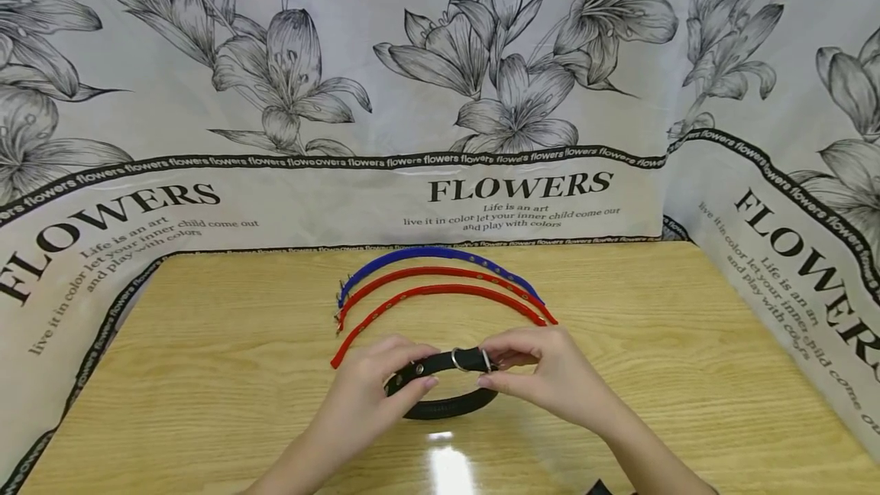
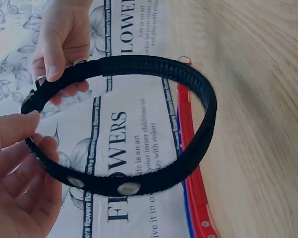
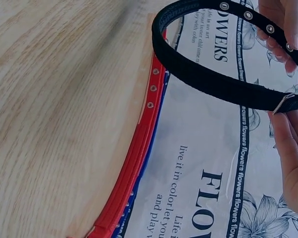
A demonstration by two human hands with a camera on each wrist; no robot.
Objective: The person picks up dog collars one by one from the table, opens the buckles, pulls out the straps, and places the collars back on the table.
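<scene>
I hold the black collar [image 1: 440, 384], a woven strap closed into a ring, just above the table [image 1: 206, 373]. My left hand [image 1: 374, 388] pinches the strap at the part with round metal eyelets, fingers curled around it. My right hand [image 1: 543, 373] pinches it beside the silver buckle [image 1: 462, 359]. Behind the ring, two red collars [image 1: 440, 292] and one blue collar [image 1: 440, 254] lie open in thin curved arcs on the smooth wood-grain surface, close beside each other.
</scene>
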